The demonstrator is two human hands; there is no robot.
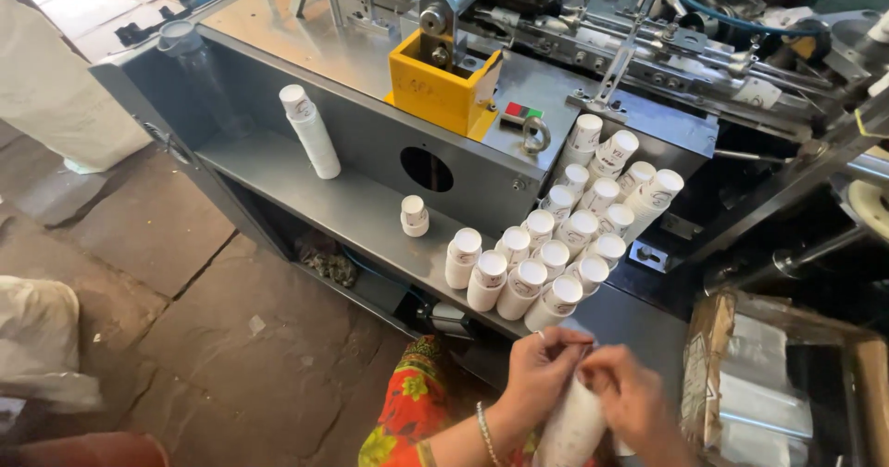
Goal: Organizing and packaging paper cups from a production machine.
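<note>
Down low, both hands meet on one stack of white paper cups (572, 425). The left hand (540, 370) wraps its fingers round the top of the stack, and the right hand (632, 395) pinches the same end with bent fingers — both are gripping it. The stack sits between the hands, just in front of a grey shelf (352, 206) on a big machine (519, 78). More cup stacks (574, 236) crowd the shelf close by. One tall stack (310, 131) leans on the far side, and a short stack (414, 215) stands alone — well apart from the hands. A yellow box (435, 87) sits on top.
</note>
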